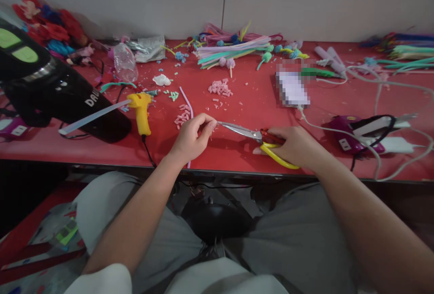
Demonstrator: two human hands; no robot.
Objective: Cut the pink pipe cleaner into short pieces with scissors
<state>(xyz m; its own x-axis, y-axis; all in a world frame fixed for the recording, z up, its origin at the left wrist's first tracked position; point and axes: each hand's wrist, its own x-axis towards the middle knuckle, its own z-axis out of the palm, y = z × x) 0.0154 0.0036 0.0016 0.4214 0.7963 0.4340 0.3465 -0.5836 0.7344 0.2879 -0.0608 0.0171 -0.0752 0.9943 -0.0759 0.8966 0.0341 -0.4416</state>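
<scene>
My right hand (294, 147) grips a pair of scissors (242, 130) with one red and one yellow handle; the blades point left and look nearly closed. At their tips, my left hand (195, 135) is closed in a pinch, and whatever lies between its fingertips is too small to make out. A lilac pipe cleaner (186, 97) runs behind the left hand and shows again below it, by the table edge. Beside that hand is a pile of short pink pieces (182, 116). Another pink pile (220, 87) lies farther back, and a few green pieces (173, 96) sit left of it.
On the left stand a yellow glue gun (140, 113) with a long glue stick and a black vacuum-like device (74, 90). Pipe cleaner bundles (233, 52) line the back of the red table (251, 104). To the right are a cabled phone (293, 88) and a purple power socket (346, 138).
</scene>
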